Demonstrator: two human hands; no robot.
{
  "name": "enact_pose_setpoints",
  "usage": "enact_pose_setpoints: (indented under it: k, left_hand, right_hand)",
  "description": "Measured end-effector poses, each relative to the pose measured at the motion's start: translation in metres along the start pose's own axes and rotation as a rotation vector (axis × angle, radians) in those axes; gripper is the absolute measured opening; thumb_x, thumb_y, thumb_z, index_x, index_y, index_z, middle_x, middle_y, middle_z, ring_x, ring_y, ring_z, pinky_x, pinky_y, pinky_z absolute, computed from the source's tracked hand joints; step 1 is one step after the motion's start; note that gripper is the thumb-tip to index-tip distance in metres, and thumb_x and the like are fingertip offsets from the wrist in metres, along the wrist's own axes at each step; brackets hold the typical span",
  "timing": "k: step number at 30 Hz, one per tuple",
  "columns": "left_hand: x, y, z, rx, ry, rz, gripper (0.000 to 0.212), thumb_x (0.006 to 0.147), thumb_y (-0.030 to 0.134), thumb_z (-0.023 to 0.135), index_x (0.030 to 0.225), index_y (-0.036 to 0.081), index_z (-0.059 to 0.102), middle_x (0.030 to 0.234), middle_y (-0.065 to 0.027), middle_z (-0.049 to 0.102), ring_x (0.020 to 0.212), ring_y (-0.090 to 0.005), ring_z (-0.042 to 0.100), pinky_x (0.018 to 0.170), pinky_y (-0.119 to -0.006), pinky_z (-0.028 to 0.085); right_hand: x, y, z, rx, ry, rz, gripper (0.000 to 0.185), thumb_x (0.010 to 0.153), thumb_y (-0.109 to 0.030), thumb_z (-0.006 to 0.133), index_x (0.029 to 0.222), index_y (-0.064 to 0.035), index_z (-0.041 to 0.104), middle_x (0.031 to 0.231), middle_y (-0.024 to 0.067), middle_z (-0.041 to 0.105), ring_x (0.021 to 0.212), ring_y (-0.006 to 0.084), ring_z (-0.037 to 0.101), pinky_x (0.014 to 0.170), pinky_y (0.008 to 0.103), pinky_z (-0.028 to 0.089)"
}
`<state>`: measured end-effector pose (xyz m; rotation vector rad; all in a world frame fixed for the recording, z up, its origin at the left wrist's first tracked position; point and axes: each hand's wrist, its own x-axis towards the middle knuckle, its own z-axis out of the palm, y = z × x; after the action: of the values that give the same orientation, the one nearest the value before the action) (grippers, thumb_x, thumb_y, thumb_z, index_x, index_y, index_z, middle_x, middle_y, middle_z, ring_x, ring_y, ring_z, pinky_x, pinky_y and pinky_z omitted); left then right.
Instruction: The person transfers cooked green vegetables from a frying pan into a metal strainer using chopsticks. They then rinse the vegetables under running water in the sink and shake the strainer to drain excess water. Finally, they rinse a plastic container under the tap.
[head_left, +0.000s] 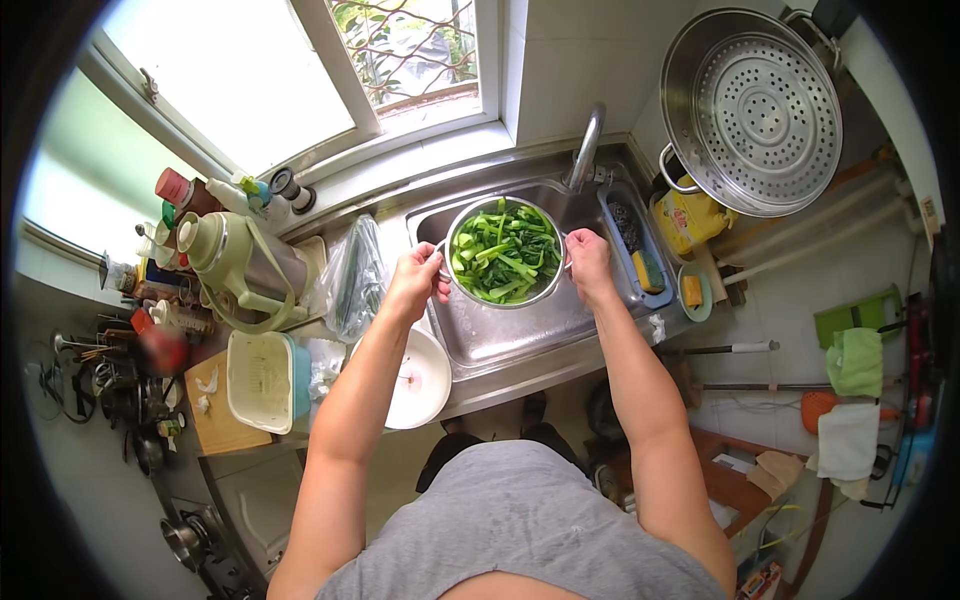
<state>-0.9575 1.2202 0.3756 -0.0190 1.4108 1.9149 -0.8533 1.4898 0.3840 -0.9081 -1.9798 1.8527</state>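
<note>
Chopped leafy greens (506, 251) fill a round metal pot (517, 304) over the stainless steel sink (499, 337). My left hand (417, 281) grips the pot's left handle, and my right hand (589, 261) has hold of the handle on the opposite side. The pot is roughly level; whether its base touches the sink floor cannot be seen. Behind it rises the chrome faucet (586, 146). Left of the sink, partly behind my left forearm, is a white bowl (427, 375) with a small dark bit in it.
A blue caddy (616, 217) with a sponge (646, 271) sits on the sink's right side. On the left counter are a thermos flask (244, 259), a plastic bag of vegetables (356, 285), a plastic basket (259, 382) and a cutting board (225, 431). A large steamer pot (757, 112) hangs at upper right.
</note>
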Motion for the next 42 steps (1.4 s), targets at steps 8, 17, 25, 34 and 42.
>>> enact_pose_setpoints:
  k: [8,17,25,34,42]
  left_hand:
    - [-0.022,0.015,0.017,0.048,0.084,0.081,0.015,0.096,0.014,0.045,0.086,0.004,0.050,0.062,-0.0029,0.053,0.041,-0.0095,0.051,0.033,-0.025,0.045]
    - [-0.034,0.027,0.030,-0.011,0.043,0.124,0.012,0.096,0.015,0.047,0.093,0.005,0.051,0.063,-0.0042,0.056,0.045,-0.0110,0.055,0.037,-0.025,0.048]
    - [-0.026,0.009,0.031,0.019,0.035,0.064,0.012,0.096,0.016,0.046,0.095,0.004,0.051,0.064,-0.0037,0.057,0.043,-0.0088,0.053,0.036,-0.024,0.047]
    - [-0.032,0.018,0.036,0.164,0.089,0.046,0.014,0.097,0.013,0.042,0.090,0.004,0.050,0.063,-0.0027,0.052,0.041,-0.0074,0.048,0.034,-0.023,0.044]
    - [-0.042,0.050,0.039,0.118,0.041,0.154,0.015,0.097,0.014,0.043,0.090,0.004,0.051,0.064,-0.0023,0.052,0.042,-0.0077,0.048,0.035,-0.023,0.044]
  right_hand:
    - [-0.006,0.016,-0.010,-0.066,0.010,-0.190,0.011,0.093,-0.009,0.050,0.085,-0.0040,0.056,0.065,-0.0029,0.050,0.051,0.0039,0.043,0.045,0.0196,0.034]
    - [-0.033,-0.048,-0.010,0.066,0.022,-0.199,0.011,0.093,-0.009,0.050,0.087,-0.0023,0.056,0.067,-0.0024,0.052,0.053,0.0039,0.045,0.047,0.0204,0.038]
    - [-0.020,-0.013,-0.021,0.014,0.067,-0.106,0.010,0.093,-0.008,0.050,0.085,-0.0039,0.055,0.064,-0.0028,0.051,0.052,0.0037,0.044,0.046,0.0196,0.034]
    - [-0.016,0.012,-0.018,0.077,-0.010,-0.080,0.011,0.094,-0.009,0.047,0.085,-0.0068,0.052,0.064,-0.0025,0.050,0.049,0.0047,0.045,0.041,0.0192,0.033]
    - [-0.019,-0.016,-0.010,0.175,0.007,-0.079,0.010,0.093,-0.008,0.049,0.086,-0.0024,0.054,0.064,-0.0011,0.052,0.051,0.0054,0.046,0.046,0.0211,0.037]
